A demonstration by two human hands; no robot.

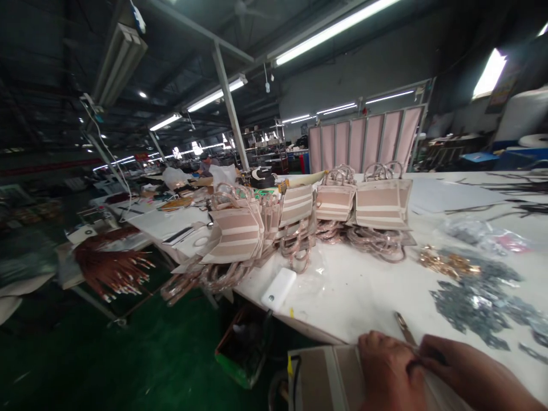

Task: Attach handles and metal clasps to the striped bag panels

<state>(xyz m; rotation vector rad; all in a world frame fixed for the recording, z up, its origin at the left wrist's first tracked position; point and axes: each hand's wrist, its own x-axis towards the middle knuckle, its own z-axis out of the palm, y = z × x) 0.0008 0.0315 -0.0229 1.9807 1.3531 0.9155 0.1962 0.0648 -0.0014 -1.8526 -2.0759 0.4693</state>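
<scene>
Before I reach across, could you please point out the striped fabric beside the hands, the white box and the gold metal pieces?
Striped fabric (329,378): head view, middle of its uncovered part.
White box (279,289): head view, middle of its upper face.
Gold metal pieces (448,264): head view, middle of the pile.

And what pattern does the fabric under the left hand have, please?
The fabric has tan and cream stripes, seen in head view.

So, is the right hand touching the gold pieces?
Apart: the head view shows bare white table and grey pieces between the right hand and the gold pieces.
</scene>
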